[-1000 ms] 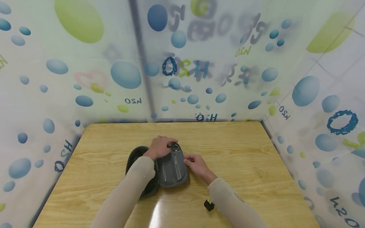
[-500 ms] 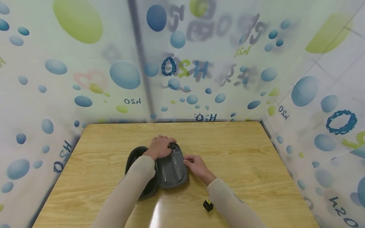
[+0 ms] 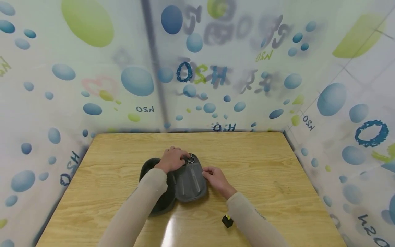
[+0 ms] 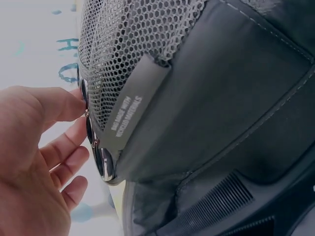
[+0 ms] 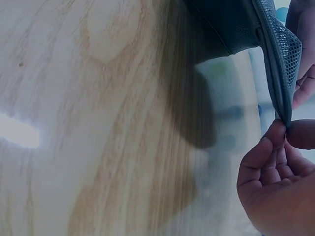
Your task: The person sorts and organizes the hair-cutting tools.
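A dark grey pouch (image 3: 189,183) lies spread on the table, its mesh-pocketed flap to the right and its deeper half to the left. Metal finger rings of scissors (image 3: 191,159) stick out of the pocket's top; their blades are inside. At these rings my left hand (image 3: 174,159) pinches with thumb and fingers; in the left wrist view the scissors' rings (image 4: 106,164) line the pocket mouth beside a fabric label (image 4: 135,101). My right hand (image 3: 216,178) pinches the flap's right edge, and the right wrist view shows thumb and forefinger on the flap's edge (image 5: 283,105).
Inside the pouch's other half a black comb (image 4: 211,206) shows in the left wrist view. A small black block with a yellow patch (image 3: 227,221) sits by the right sleeve. The wooden table (image 3: 262,164) meets patterned walls at its back and sides.
The flap has shifted slightly right, and my right hand with it. My left hand stays at the scissors; both rings show now, where only one showed half a second ago.
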`<state>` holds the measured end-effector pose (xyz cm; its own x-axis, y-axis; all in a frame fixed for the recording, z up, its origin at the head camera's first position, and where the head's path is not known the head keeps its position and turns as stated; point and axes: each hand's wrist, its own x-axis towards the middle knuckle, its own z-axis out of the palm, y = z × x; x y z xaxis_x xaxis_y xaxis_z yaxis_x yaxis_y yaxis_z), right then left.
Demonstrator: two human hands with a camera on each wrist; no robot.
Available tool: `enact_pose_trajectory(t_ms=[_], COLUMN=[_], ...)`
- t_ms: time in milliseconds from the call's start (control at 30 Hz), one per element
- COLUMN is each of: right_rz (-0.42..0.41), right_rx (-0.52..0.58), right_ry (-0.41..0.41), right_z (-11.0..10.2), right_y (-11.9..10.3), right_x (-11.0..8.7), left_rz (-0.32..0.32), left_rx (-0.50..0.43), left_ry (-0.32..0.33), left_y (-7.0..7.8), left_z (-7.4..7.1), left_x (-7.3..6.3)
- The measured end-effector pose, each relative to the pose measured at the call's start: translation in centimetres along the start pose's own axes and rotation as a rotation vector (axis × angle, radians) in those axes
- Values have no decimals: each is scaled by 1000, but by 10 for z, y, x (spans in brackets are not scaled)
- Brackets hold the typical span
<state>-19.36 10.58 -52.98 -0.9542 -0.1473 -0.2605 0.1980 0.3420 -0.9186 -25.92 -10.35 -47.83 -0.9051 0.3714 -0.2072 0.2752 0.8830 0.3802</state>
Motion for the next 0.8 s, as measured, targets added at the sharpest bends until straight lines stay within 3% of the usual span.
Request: enact_pose_trajectory(t_ms=[200, 433, 567, 800], right_rz=[10, 7, -23, -50], right_rx=[52, 72, 62, 40], right_ry=[-6, -32, -35, -32], right_z=[-2, -3, -5, -9], right_y=[-2, -8, -11, -18], right_x=[1, -1, -1, -1], left_rz=[-6, -14, -45, -67], left_rx=[-38, -74, -45, -87], left_ry=[61, 186, 180, 126], left_y=[0, -14, -19, -26], left_z=[0, -2, -9, -16], left_x=[1, 2, -5, -13])
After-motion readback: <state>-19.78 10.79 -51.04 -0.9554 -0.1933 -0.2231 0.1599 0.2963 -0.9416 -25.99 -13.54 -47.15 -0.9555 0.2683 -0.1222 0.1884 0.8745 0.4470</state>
